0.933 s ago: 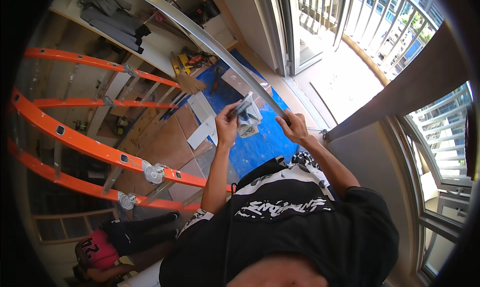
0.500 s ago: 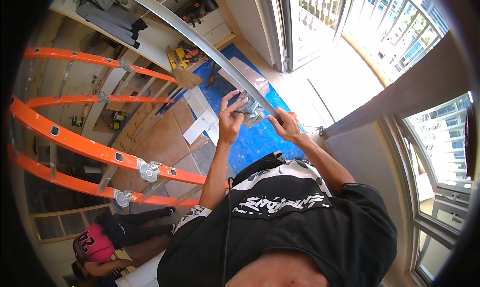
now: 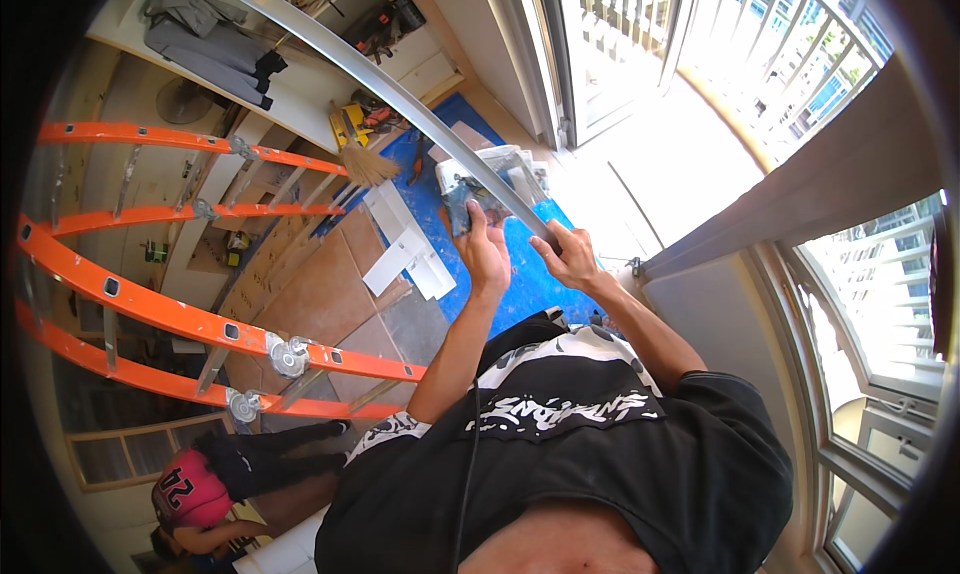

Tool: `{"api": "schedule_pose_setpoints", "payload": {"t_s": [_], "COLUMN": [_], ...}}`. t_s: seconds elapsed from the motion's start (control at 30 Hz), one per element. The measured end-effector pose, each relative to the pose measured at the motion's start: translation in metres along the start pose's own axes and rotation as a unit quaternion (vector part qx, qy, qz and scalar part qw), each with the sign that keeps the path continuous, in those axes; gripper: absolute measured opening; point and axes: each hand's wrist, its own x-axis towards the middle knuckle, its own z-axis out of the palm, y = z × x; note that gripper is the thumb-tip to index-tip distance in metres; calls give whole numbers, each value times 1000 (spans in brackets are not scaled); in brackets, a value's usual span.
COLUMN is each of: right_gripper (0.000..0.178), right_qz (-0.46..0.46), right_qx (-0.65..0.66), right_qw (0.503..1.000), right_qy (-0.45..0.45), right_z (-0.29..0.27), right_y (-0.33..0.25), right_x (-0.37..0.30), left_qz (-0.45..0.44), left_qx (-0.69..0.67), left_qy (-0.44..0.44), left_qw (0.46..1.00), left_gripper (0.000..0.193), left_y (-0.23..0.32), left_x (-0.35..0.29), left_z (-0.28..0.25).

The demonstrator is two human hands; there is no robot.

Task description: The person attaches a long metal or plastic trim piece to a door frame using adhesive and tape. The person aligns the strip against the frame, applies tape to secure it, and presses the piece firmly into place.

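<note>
A long grey metal strip (image 3: 380, 82) runs from the upper left down to my hands. My right hand (image 3: 572, 262) is closed around its near end. Just to the left, my left hand (image 3: 487, 257) grips a dark power tool (image 3: 461, 196) and holds it up against the underside of the strip. A black cord (image 3: 468, 444) hangs down over my black printed shirt. Both forearms reach up from below, high above the floor.
An orange ladder (image 3: 180, 314) crosses the left side. On the floor below lie a blue sheet (image 3: 520, 284), white boards (image 3: 405, 249) and a broom (image 3: 362, 159). A person in a pink top (image 3: 190, 494) crouches at the lower left. Balcony door (image 3: 620, 64) above, window (image 3: 880, 304) right.
My left hand has turned and raised the tool closer to the strip. The right hand keeps its hold on the strip's end. The view has shifted a little.
</note>
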Motion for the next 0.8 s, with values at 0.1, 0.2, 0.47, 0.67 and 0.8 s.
{"api": "schedule_pose_setpoints", "payload": {"t_s": [0.1,0.2,0.47,0.67,0.8], "right_gripper": [24,24,24,28,36], "right_qz": [-9,-21,-10,-49,-58], "right_qx": [11,4,7,-9,17], "right_qw": [1000,999,999,997,997], "right_qy": [13,28,30,67,36], "right_z": [-8,-19,-39,-41,-48], "right_y": [-1,4,2,12,14], "right_x": [2,5,6,13,15], "left_qz": [-33,-21,-128,5,66], "left_qx": [54,-22,43,285,313], "left_qy": [-107,-240,-244,-259,-200], "left_qw": [992,970,960,923,926], "left_gripper": [53,68,48,43,36], "left_y": [-10,4,22,17,12], "left_x": [-26,-46,5,1,-6], "left_z": [4,17,29,64,74]}}
